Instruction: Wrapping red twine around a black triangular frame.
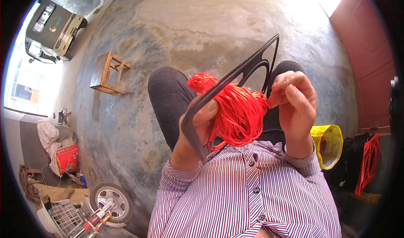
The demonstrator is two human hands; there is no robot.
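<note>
A thick bundle of bright red cord (240,114) is gripped in my left hand (205,117), its thumb pressed on the strands and the other fingers mostly hidden. A flat black frame (223,83) with curved cutouts slants across that hand and bundle, its narrow end pointing up and right. How the frame is held cannot be made out. At the bundle's right edge, my right hand (298,105) has its fingers bent and pinched together. Whatever lies between those fingertips is too small to tell. Both hands are above my lap.
A wooden stool (110,73) lies tipped over on the concrete floor (155,32). Beside my right hip are a yellow container (327,146) and more red cord (368,164). A wheeled vehicle's front wheel (111,202) stands at lower left; a three-wheeler (54,30) is parked at upper left.
</note>
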